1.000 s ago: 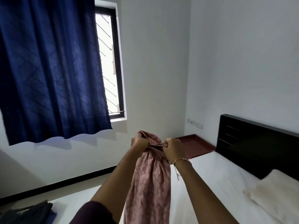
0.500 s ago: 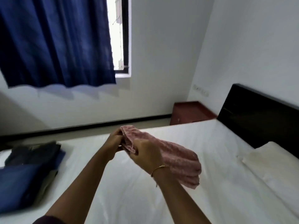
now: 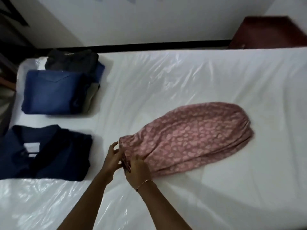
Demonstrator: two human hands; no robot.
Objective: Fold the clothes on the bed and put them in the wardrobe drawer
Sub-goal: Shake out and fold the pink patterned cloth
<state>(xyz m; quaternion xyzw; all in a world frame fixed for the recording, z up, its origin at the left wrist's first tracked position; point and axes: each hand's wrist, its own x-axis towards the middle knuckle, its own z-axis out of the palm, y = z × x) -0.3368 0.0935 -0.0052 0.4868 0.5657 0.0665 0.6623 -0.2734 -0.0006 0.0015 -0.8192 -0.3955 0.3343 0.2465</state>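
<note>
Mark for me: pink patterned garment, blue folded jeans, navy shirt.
pink patterned garment [image 3: 191,138], head view, middle of the spread fabric
blue folded jeans [image 3: 53,92], head view, top face of the fold
navy shirt [image 3: 54,151], head view, front panel right of the collar

pink gathered cloth garment: dusty pink, paler pink blotch print
folded denim piece: mid blue
folded collared shirt: dark navy
glossy bed sheet: white

Single head view, worn high, tilted steeply down over white bed; near, forearms enter from 6 o'clock, wall at 12 o'clock, folded clothes at 9 to 10 o'clock.
</note>
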